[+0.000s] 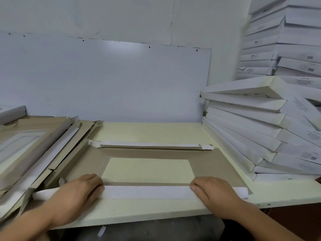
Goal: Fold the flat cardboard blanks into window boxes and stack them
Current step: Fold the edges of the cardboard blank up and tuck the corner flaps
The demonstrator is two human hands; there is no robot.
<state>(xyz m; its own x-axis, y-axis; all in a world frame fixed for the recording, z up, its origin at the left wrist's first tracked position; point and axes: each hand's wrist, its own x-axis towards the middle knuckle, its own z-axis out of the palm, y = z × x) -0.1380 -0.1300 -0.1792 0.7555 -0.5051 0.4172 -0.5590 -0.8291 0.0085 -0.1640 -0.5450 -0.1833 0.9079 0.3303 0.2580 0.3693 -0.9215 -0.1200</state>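
Bottom of frame: two bare forearms come in from the lower corners. Left hand (79, 193) lies palm-down, fingers curled, pressing the left part of the white near flap (147, 192) of the cardboard blank (208, 166); thumb side sits at the fold line. Right hand (211, 193) mirrors it on the right part of the same flap, fingers bent, fingertips on the fold crease. Neither hand wraps around anything, both just press flat. The blank lies brown side up at centre frame on the pale yellow table (156, 131), with its rectangular window cutout (147, 169) showing the table through it. Far flap (151, 146) is folded over, white face up, small tabs sticking out at both ends. Left of frame: a loose pile of flat blanks (34, 145), brown and white sides mixed, overlapping the blank's left edge. Right of frame: a leaning stack of folded white boxes (251, 129) on the table, a taller stack (278, 40) behind it at upper right. White wall panel (104, 80) fills the background.
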